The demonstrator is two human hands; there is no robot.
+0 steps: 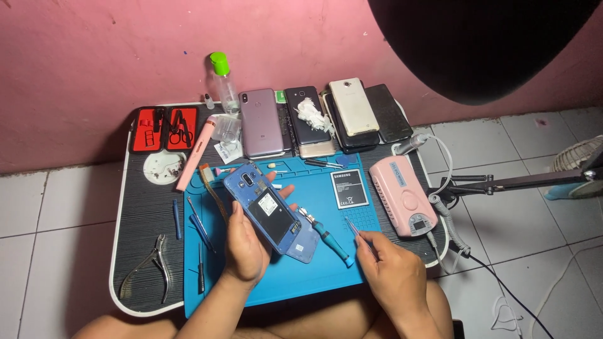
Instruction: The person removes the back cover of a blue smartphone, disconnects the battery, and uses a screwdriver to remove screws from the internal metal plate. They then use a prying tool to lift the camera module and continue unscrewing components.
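My left hand (246, 242) grips the blue phone (262, 206) over the blue mat (314, 276). Its back cover (306, 245) is already off and lies on the mat under it; the battery (349, 188) rests further right. My right hand (392, 271) pinches tweezers (353, 230); the inside work looks unfinished.

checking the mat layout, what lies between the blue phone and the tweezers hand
In the head view, a teal-handled screwdriver lies on the blue mat between the blue phone in the left hand and the right hand holding tweezers.
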